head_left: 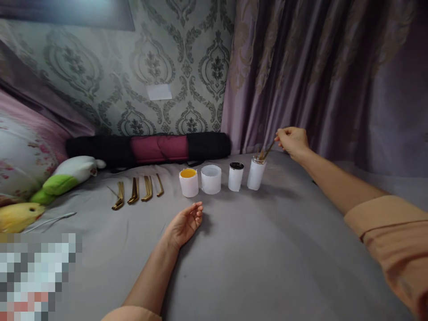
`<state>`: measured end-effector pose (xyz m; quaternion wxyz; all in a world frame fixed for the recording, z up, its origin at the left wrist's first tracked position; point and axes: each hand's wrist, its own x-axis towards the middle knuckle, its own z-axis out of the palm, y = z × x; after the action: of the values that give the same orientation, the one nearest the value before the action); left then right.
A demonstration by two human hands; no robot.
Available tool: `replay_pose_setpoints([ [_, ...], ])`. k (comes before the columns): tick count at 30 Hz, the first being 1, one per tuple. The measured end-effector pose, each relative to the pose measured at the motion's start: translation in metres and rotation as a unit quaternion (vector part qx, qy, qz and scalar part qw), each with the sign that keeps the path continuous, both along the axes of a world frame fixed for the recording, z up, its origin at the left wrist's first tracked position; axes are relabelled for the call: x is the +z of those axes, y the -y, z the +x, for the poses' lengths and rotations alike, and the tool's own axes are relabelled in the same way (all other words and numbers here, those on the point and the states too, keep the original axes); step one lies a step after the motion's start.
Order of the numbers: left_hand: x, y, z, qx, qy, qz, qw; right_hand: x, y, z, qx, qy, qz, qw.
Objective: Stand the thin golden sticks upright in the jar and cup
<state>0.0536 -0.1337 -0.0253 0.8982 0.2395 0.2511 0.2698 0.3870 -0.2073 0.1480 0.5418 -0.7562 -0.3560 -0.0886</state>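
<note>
My right hand point(292, 140) is stretched out to the far right and pinches the top of a thin gold utensil point(267, 150) that stands tilted in the rightmost white cup point(256, 174). Other gold pieces stick out of that cup. My left hand point(185, 224) rests on the grey sheet point(254, 249) with its fingers loosely curled, holding nothing. It lies just in front of a white cup with a yellow inside point(189, 182). Between these stand a wide white cup point(211, 179) and a white cup with a black rim point(236, 176).
Several gold utensils point(135, 191) lie in a row on the sheet to the left of the cups. A black and maroon roll point(149, 149) lies along the patterned wall. Plush toys point(63, 178) and a floral pillow sit at the left. Purple curtains hang behind the right side.
</note>
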Motion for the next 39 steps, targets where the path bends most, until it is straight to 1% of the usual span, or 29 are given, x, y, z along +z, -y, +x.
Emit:
replay_pose_setpoints([
  [3,0.001,0.0,0.0,0.001,-0.001,-0.001,1.0,-0.005,0.001,-0.006,-0.022,0.015,-0.013,1.0],
  [10,0.001,0.001,0.0,0.001,0.002,-0.002,1.0,-0.021,0.0,-0.006,-0.023,0.021,-0.034,0.999],
  [22,0.002,0.001,0.0,0.001,-0.002,-0.002,1.0,-0.047,-0.015,0.017,-0.028,0.024,-0.062,0.997],
  [28,0.001,0.001,0.001,0.001,-0.001,-0.003,1.0,-0.053,-0.017,0.018,-0.025,0.019,-0.06,0.998],
  [39,0.003,0.001,0.001,0.005,-0.007,-0.007,1.0,-0.056,-0.015,0.011,-0.025,0.009,-0.071,0.997],
])
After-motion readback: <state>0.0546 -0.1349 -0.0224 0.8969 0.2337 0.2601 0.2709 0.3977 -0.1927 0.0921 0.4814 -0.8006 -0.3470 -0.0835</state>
